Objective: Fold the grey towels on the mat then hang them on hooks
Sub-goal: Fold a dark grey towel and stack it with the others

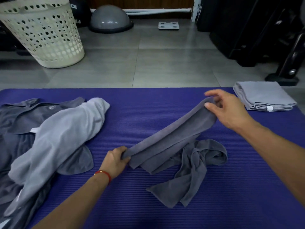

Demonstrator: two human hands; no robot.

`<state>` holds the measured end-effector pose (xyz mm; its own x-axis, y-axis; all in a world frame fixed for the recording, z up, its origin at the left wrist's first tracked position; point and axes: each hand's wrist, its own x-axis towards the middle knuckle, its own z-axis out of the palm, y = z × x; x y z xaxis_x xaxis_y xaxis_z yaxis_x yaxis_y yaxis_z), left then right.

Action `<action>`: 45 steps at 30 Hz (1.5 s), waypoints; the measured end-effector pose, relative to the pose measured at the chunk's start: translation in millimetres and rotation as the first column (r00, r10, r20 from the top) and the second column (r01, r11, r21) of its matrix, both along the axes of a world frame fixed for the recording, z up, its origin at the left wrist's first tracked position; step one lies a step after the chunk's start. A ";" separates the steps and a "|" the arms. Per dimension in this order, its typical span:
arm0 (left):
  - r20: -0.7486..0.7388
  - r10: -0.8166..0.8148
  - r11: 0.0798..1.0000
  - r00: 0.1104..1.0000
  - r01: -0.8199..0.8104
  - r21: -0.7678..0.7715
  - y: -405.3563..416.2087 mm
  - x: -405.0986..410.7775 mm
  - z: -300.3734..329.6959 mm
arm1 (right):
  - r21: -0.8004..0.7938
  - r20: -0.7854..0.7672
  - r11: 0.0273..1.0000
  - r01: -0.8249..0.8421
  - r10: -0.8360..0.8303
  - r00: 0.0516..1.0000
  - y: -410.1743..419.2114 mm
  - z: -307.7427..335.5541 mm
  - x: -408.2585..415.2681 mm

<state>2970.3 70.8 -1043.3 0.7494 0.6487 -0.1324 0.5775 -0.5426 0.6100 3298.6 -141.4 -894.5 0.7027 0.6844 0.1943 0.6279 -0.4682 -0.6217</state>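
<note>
On the purple mat (115,100), past the unfolded heap (54,142) at its left edge, the left hand (115,161) grips one end of a dark grey towel (171,138) and the right hand (229,108) pinches the other, apparently stretching it for folding, with a folded towel (264,95) at the far right corner.

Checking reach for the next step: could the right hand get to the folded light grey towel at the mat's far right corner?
Probably yes: the folded towel lies just beyond the right hand, nothing between, though that hand pinches the dark towel.
</note>
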 end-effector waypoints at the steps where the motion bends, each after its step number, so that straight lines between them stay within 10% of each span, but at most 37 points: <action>1: 0.037 0.012 1.000 0.999 -0.012 -0.018 2.8 3.8 8.4 | -0.007 0.022 0.998 0.055 -0.054 0.998 -4.3 2.4 5.9; 13: 0.594 0.250 0.931 0.764 -0.021 -0.365 53.5 106.5 170.2 | 0.192 0.196 0.949 0.252 -0.288 0.937 -39.9 117.5 53.6; 16: 0.625 0.167 0.962 0.763 0.012 -0.272 75.6 132.0 230.8 | 0.339 -0.086 0.884 0.322 -0.311 0.946 -40.9 168.0 55.9; 20: 0.571 0.096 0.947 0.816 0.102 -0.306 100.9 149.0 307.9 | 0.385 -0.704 0.823 0.418 -0.031 0.709 -44.1 229.6 52.3; 25: 0.549 0.174 0.820 0.817 0.189 -0.541 101.5 146.4 416.3 | 0.449 -0.660 0.835 0.317 0.072 0.748 -63.7 305.3 47.1; 31: 0.828 0.131 0.917 0.546 0.250 -0.310 103.2 145.3 490.9 | 0.578 -0.535 0.756 0.306 0.068 0.842 -76.1 369.8 46.2; 37: 0.744 0.017 0.993 0.668 0.076 -0.091 86.4 186.1 416.6 | 0.519 -0.518 0.753 0.404 -0.099 0.849 -106.6 260.1 55.7; 45: 0.220 -0.251 0.955 0.943 0.278 -0.104 -8.2 261.1 203.5 | 0.112 -0.803 0.672 0.732 -0.373 0.465 -241.2 -49.9 -35.1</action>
